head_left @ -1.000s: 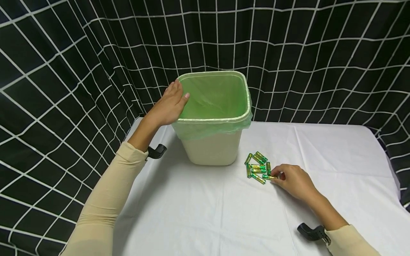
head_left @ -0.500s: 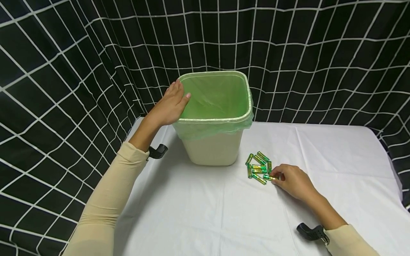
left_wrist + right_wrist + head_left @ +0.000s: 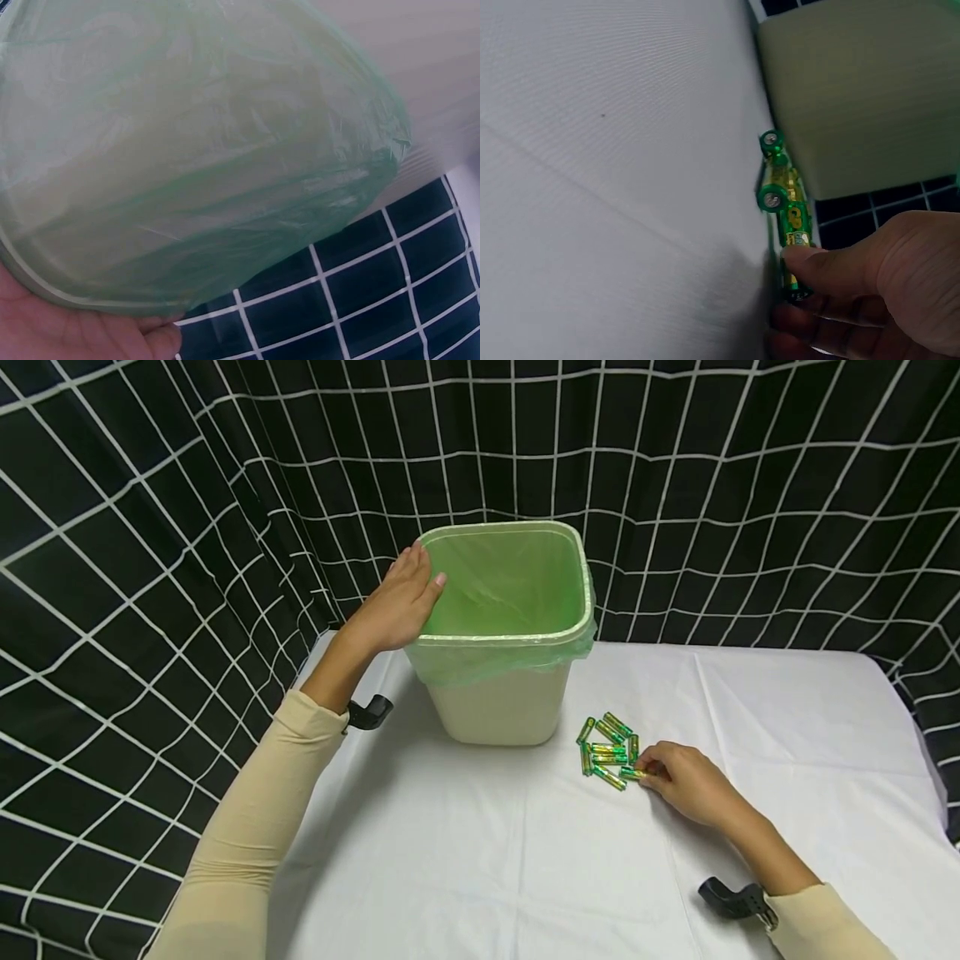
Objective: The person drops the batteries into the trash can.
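Note:
A pale bin lined with a green bag stands at the back of the table. My left hand rests on its left rim, fingers extended toward the far corner and thumb reaching over the opening. In the left wrist view the palm lies against the rim, beside the bag's folded-over edge. To the bin's right, my right hand pinches a green and gold battery between thumb and fingers, close over the white cloth. Several matching batteries lie in a loose cluster at my fingertips.
A white cloth covers the table. Black curtain with a white grid hangs close behind and to the left of the bin. Dark wrist mounts stick out from both sleeves.
The pinched battery has shifted slightly right, a little apart from the cluster, with my right hand nearly in place. My left hand stays on the rim.

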`<move>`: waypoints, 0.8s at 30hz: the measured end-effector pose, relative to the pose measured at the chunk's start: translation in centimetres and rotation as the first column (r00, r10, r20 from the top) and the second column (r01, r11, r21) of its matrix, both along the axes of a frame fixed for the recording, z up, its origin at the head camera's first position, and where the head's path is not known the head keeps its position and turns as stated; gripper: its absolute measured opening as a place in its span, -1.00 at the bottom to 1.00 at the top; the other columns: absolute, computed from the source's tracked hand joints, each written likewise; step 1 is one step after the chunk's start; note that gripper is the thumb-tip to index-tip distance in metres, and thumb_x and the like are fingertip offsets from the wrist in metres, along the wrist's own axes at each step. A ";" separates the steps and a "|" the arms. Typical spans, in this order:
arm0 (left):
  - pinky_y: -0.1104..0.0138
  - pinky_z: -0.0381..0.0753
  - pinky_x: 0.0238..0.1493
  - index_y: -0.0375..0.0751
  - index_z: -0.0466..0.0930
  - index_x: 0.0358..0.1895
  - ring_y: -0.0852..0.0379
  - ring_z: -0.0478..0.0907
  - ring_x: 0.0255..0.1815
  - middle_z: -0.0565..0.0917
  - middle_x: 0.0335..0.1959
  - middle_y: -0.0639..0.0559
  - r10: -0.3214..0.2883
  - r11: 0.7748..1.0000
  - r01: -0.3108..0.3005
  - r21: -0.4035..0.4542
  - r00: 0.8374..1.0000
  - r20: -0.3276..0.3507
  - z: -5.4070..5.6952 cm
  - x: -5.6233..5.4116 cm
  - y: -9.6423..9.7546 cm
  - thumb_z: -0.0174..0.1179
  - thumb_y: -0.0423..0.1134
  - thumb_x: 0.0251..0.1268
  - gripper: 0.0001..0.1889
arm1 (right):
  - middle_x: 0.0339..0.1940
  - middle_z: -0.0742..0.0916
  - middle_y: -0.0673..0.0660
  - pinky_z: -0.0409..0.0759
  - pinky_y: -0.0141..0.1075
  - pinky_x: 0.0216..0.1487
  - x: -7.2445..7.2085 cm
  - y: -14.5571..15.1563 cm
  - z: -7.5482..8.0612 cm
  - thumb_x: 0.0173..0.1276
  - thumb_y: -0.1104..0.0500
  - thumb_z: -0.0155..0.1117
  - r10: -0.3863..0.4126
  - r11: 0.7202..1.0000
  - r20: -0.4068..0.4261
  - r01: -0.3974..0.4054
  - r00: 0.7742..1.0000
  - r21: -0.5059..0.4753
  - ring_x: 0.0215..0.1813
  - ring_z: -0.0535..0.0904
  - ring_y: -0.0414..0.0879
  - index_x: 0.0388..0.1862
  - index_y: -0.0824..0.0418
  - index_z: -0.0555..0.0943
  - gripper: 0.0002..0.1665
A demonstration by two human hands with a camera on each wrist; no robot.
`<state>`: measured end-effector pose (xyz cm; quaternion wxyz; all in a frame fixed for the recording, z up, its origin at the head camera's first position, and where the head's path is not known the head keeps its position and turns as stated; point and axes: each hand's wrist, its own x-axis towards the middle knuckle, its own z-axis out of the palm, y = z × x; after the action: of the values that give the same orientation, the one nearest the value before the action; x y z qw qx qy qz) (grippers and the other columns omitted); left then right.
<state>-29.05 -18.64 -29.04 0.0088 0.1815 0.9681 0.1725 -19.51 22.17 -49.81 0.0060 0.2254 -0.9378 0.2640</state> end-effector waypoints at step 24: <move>0.22 -0.44 0.61 -0.49 -0.26 0.58 -0.04 -0.46 0.66 -0.30 0.65 -0.28 -0.009 1.000 0.009 -0.016 1.000 -0.014 0.1 0.0 0.0 -0.49 0.07 0.71 -0.28 | -0.34 0.77 -0.03 0.49 -0.27 -0.38 0.2 -0.4 5.6 0.23 0.29 0.52 0.030 0.999 -0.081 -0.028 0.996 0.026 -0.34 0.59 -0.20 -0.25 0.21 0.79 -0.89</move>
<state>-29.08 -18.69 -28.97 0.0040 0.1870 0.9687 0.1633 -19.31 21.82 -44.22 0.0373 0.2497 -0.9365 0.2432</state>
